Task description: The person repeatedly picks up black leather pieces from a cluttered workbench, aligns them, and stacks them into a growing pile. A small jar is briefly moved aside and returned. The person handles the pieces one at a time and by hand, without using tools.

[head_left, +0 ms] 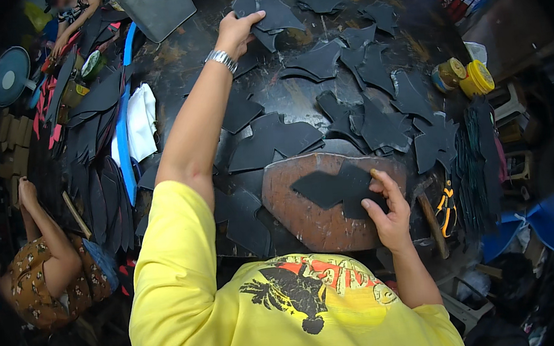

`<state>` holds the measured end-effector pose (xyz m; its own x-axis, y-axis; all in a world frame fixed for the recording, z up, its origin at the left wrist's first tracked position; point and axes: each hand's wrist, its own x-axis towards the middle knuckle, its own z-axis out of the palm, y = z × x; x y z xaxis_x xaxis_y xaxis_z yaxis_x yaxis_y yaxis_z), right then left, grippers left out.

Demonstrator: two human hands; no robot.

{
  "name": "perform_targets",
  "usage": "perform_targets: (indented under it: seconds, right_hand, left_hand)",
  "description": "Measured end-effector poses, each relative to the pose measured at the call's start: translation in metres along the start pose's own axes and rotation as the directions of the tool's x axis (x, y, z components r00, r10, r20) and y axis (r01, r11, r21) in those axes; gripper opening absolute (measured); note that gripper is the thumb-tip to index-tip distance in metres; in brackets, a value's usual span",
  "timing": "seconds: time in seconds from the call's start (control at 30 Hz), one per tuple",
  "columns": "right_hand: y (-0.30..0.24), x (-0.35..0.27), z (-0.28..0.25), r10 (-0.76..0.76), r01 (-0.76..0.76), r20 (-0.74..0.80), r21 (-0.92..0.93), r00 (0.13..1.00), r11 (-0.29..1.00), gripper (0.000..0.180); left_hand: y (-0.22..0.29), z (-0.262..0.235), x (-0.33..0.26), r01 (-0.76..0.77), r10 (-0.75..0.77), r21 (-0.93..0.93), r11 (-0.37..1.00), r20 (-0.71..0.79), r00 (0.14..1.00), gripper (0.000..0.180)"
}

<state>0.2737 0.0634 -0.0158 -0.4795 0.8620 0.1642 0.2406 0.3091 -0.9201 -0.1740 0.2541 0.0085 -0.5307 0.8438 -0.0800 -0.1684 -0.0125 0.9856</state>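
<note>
My left hand (237,31) reaches far across the dark round table (180,62) and grips a black cut leather piece (268,8) at the far edge; a metal watch sits on that wrist. My right hand (387,209) is close to my body and pinches the right end of another black cut piece (332,188), which lies flat on a worn brown oval board (309,226). Several more black cut pieces (379,123) are spread over the table between my hands.
A white cloth (141,123) and a blue strip (125,131) lie at the table's left, beside a fanned stack of dark pieces (95,190). Two yellow-lidded jars (464,76) stand right. A hammer (431,215) and scissors (447,208) lie near my right hand. A person (43,269) sits left; another at top left.
</note>
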Motion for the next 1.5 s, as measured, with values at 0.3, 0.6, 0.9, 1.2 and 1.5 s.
perform_targets:
  seconds: [0.3,0.6,0.9,1.2,1.5]
  right_hand:
    - [-0.009,0.011,-0.032,0.308,-0.015,-0.261,0.741,0.915,0.671,0.077]
    - [-0.012,-0.015,-0.039,0.346,-0.212,-0.104,0.617,0.932,0.758,0.072]
    - [-0.016,-0.015,-0.05,0.171,-0.176,-0.071,-0.071,0.983,0.982,0.069]
    - [-0.028,0.01,-0.077,0.076,-0.138,-0.403,-0.128,0.912,0.982,0.051]
    - [-0.048,0.007,0.025,0.28,-0.32,0.155,0.419,0.947,0.85,0.071]
  left_hand:
    - [0.005,-0.016,-0.213,-0.008,0.034,-0.096,0.995,0.267,0.963,0.052]
    - [-0.031,-0.038,-0.296,-0.138,0.041,0.321,0.937,0.292,0.956,0.078]
    - [-0.041,-0.035,-0.318,-0.213,0.125,0.298,0.931,0.286,0.95,0.076]
    - [-0.035,-0.039,-0.33,-0.289,0.205,0.662,0.691,0.204,0.957,0.066]
    - [-0.036,-0.044,-0.328,-0.248,0.175,0.576,0.779,0.181,0.968,0.067]
